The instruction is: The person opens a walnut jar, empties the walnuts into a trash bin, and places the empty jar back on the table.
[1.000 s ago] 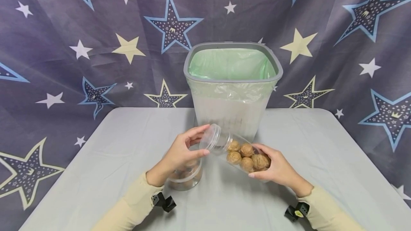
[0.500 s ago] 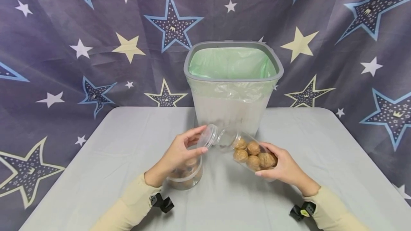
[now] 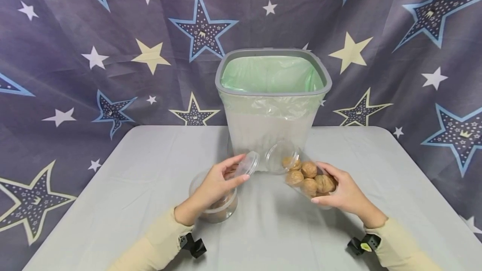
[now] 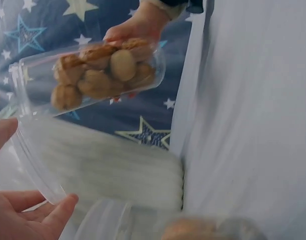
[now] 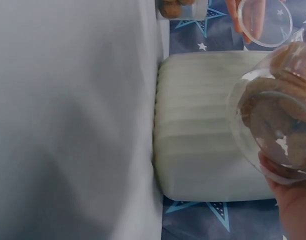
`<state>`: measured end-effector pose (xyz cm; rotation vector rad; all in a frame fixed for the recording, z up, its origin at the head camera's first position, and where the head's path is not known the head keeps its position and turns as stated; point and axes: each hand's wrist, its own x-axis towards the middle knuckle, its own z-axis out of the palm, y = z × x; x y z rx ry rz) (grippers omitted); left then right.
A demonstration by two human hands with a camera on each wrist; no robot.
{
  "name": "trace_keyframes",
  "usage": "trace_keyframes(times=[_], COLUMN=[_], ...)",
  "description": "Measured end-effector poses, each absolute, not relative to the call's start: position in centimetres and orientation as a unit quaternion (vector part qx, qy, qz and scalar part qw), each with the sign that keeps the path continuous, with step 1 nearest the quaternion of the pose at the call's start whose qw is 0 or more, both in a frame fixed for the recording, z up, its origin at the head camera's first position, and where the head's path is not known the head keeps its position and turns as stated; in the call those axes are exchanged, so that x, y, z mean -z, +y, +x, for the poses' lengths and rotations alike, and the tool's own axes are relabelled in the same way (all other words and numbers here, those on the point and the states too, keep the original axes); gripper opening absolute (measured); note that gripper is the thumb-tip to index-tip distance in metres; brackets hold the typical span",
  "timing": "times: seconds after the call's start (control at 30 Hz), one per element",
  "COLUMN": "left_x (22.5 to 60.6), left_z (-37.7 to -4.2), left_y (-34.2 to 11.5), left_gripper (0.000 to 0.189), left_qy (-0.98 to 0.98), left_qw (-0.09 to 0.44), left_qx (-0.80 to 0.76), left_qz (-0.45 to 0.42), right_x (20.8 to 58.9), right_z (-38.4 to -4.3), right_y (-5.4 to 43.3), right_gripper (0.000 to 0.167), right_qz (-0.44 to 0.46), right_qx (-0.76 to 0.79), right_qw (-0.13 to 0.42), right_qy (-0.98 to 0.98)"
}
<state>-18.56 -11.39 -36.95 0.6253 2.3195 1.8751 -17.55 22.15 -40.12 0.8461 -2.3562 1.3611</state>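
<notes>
My right hand (image 3: 344, 191) grips a clear plastic jar (image 3: 274, 159) by its base end, holding it tilted with the mouth up and to the left. Several walnuts (image 3: 309, 170) lie inside it. A round clear lid (image 3: 249, 164) is pinched at its edge between the thumb and fingers of my left hand (image 3: 214, 184). In the head view a narrow gap shows between lid and jar mouth. Below the left hand, a second clear jar (image 3: 223, 216) with brown contents stands on the table, partly hidden by that hand and forearm. It shows blurred in the left wrist view.
A pale bin (image 3: 271, 126) with a grey rim and a green liner stands at the back of the table, just behind the hands. The table (image 3: 158, 154) has a light grey cover. A star-patterned curtain (image 3: 113, 45) hangs behind it.
The walnut jar has moved to the right, away from the lid, its mouth turning more upward and into view. The lid has dipped slightly in the left hand and now stands apart from the jar.
</notes>
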Motion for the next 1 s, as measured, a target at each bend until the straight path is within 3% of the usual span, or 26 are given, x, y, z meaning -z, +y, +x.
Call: trace_keyframes(times=[0.7, 1.0], left_x=[39.4, 40.8], left_z=[-16.4, -15.9], left_y=[-8.1, -7.2], left_gripper=[0.069, 0.068], left_qy=[0.762, 0.757], left_qw=[0.067, 0.105], left_qx=[-0.609, -0.609], left_qz=[0.211, 0.214], right_x=[36.9, 36.3], right_z=[-18.4, -18.5], right_y=[22.7, 22.8], right_gripper=[0.084, 0.085], right_qz=[0.338, 0.334], right_qx=[-0.482, -0.489], right_qw=[0.186, 0.201], right_qy=[-0.786, -0.780])
